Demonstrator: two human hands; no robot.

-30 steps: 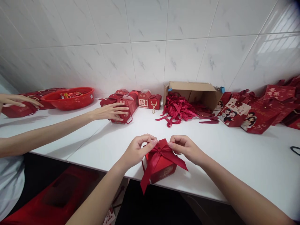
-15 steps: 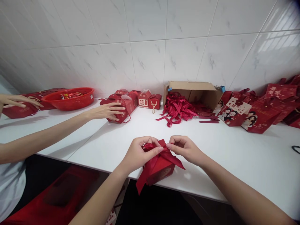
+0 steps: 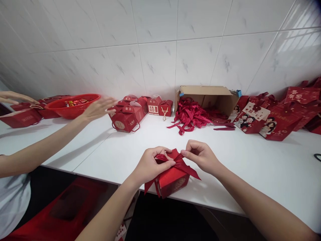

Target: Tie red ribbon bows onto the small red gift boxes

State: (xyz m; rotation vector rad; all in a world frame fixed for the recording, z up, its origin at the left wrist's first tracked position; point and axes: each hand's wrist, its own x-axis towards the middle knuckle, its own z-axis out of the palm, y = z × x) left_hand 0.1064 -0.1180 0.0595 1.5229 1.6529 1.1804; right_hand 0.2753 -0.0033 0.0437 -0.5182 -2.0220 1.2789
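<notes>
A small red box (image 3: 173, 182) with a gold pattern on its side rests at the front edge of the white table. Across its top lies a dark red ribbon (image 3: 188, 169) with a bow-like knot and loose tails. My left hand (image 3: 155, 164) pinches the ribbon's loop and knot between thumb and fingers, on the left of the box top. On the other side, my right hand (image 3: 198, 155) has thumb and forefinger pinched on the ribbon near the knot. Fingers partly cover the knot.
Another person's hands (image 3: 99, 107) are at the left, near a red basin (image 3: 72, 108) of sweets. Red gift boxes (image 3: 125, 120) stand by the wall, beside a cardboard box (image 3: 205, 90) with red ribbons (image 3: 190, 115). Red bags (image 3: 281, 124) stand at the right.
My right hand has moved slightly up and right, and the ribbon loop at my left hand looks flatter. The other person's hand has left the gift boxes and moved left.
</notes>
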